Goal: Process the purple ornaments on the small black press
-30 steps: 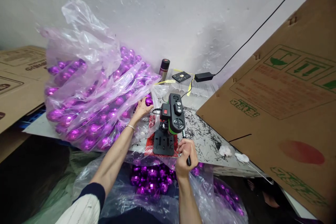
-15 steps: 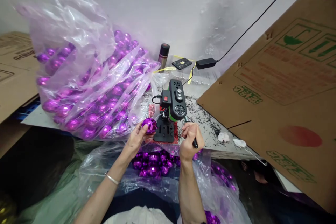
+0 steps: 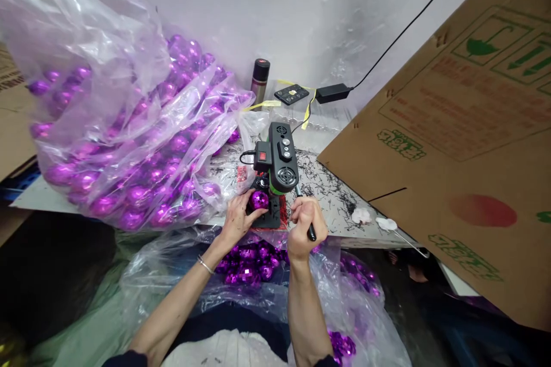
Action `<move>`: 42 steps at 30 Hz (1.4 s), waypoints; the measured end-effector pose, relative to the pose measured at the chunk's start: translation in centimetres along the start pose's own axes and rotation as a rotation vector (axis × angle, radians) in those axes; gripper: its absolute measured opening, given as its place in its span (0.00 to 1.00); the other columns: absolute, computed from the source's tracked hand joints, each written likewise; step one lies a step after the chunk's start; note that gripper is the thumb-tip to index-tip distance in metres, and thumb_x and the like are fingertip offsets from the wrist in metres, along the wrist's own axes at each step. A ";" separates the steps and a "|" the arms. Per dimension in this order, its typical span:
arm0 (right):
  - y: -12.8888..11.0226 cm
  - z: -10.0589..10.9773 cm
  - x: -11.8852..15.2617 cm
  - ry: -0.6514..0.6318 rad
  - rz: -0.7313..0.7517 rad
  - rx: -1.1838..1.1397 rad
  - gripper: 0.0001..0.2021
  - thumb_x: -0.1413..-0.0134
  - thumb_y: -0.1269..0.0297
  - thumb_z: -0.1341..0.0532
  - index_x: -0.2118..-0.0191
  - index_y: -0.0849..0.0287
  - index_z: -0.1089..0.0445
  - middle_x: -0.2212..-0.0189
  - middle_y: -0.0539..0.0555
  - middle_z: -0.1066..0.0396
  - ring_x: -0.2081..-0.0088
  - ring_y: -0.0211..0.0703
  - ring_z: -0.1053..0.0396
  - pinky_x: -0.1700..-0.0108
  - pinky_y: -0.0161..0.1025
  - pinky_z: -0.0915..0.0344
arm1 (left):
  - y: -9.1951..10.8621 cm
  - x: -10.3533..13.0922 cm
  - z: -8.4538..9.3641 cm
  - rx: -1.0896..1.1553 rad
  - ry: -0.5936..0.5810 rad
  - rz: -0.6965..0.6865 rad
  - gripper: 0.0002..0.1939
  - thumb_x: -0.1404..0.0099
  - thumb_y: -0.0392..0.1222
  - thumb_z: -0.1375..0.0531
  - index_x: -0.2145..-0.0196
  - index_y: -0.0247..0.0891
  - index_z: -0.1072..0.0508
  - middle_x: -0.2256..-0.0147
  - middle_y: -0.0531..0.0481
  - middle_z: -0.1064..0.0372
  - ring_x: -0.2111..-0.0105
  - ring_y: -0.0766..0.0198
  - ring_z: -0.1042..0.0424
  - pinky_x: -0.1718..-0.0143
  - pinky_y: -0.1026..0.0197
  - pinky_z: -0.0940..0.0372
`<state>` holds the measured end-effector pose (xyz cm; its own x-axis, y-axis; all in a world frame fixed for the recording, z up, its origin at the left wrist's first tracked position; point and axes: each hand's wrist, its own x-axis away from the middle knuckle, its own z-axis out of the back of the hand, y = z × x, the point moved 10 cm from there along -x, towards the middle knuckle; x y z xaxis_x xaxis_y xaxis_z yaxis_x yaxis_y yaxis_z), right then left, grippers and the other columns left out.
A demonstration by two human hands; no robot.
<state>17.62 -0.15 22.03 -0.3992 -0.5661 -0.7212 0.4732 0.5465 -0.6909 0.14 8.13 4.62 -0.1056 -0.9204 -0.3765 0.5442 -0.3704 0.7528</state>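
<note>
A shiny purple mirrored ball (image 3: 259,200) is between the thumb and fingers of my left hand (image 3: 238,217), over the black base plate (image 3: 267,219) of a small bench machine. The machine's black head (image 3: 284,157), with round vents and silver buttons, stands above and to the right of the ball. My right hand (image 3: 306,225) is wrapped round a black-tipped lever handle (image 3: 311,233) at the machine's right side. The spot where ball and machine meet is partly hidden by the head.
A clear bag of purple balls (image 3: 142,195) fills the left, with more purple balls (image 3: 247,269) in plastic below the table edge. A large carton (image 3: 434,149) leans in at right. Behind stand a bottle (image 3: 260,80), a phone-like slab (image 3: 291,94) and a power adapter (image 3: 333,93).
My left hand has carried the purple ball rightward in under the machine's head. My right hand stays on the lever handle. The whole view has shifted slightly.
</note>
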 end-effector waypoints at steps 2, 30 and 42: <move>0.2 0.0 0.1 -0.001 -0.008 0.007 0.22 0.22 0.64 0.46 0.73 0.54 0.37 0.75 0.48 0.32 0.71 0.38 0.31 0.68 0.39 0.38 | 0.8 -0.1 -0.2 -0.026 -0.005 -0.053 0.31 0.28 0.55 0.28 0.34 0.41 0.28 0.43 0.37 0.19 0.40 0.41 0.20 0.36 0.38 0.28; 1.1 0.3 1.5 -0.001 0.002 0.019 0.20 0.22 0.64 0.46 0.72 0.54 0.36 0.74 0.48 0.32 0.73 0.37 0.33 0.70 0.39 0.39 | 1.5 -0.6 -2.9 0.082 -0.064 -0.093 0.31 0.30 0.50 0.28 0.35 0.38 0.28 0.42 0.36 0.20 0.42 0.43 0.21 0.38 0.40 0.26; 2.8 0.0 3.9 0.086 0.149 0.033 0.21 0.22 0.61 0.49 0.72 0.52 0.37 0.75 0.46 0.34 0.74 0.39 0.32 0.58 0.47 0.26 | 1.3 -0.7 -2.7 0.097 -0.086 -0.041 0.30 0.32 0.50 0.27 0.37 0.41 0.26 0.45 0.38 0.19 0.44 0.42 0.19 0.40 0.40 0.25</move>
<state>17.40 -0.76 17.29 -0.3879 -0.4248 -0.8180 0.5567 0.5993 -0.5753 3.17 8.67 4.37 -0.1993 -0.9099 -0.3639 0.4554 -0.4148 0.7878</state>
